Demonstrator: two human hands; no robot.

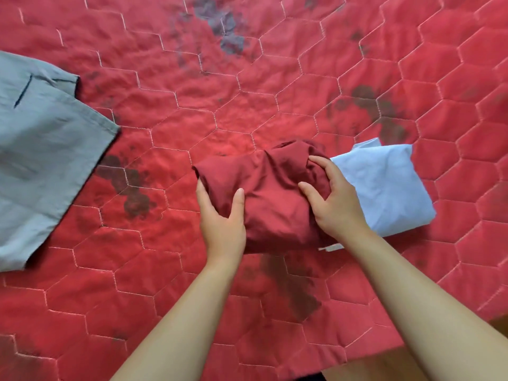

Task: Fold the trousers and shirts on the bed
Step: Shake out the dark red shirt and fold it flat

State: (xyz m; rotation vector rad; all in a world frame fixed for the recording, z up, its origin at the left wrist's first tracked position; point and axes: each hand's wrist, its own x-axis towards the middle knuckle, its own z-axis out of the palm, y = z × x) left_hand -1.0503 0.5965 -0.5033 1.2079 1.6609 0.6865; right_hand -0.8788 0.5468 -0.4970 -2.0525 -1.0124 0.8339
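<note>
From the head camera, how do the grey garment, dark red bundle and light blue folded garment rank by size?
1. grey garment, even cut off by the frame.
2. dark red bundle.
3. light blue folded garment, partly hidden, so 2 and 3 are unsure.

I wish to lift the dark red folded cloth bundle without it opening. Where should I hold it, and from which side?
Probably at the left and right ends of the dark red folded cloth bundle, coming from the near side, where the left hand and right hand grip now. Its loose folds bunch far right; clamp those.
</note>
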